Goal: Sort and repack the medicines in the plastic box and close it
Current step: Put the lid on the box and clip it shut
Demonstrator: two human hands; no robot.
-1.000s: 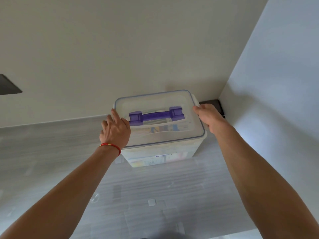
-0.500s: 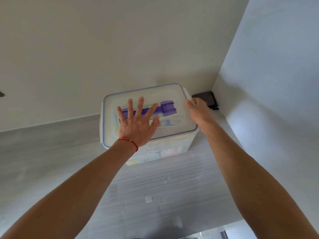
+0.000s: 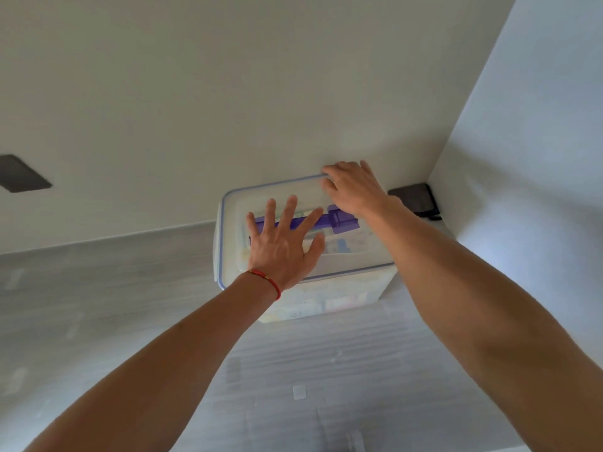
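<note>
Your left hand (image 3: 283, 247) lies spread flat on the lid (image 3: 339, 256), long axis left to right; your right hand (image 3: 354, 187), fingers loose, rests nearer its far right corner

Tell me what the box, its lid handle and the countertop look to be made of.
Box: translucent, frosted-looking plastic; blurred packets show through its wall.
Handle: purple see-through plastic, smooth, probably moulded.
Countertop: grey with pale streaks and a soft sheen; stone or laminate, the view cannot settle which.
</note>
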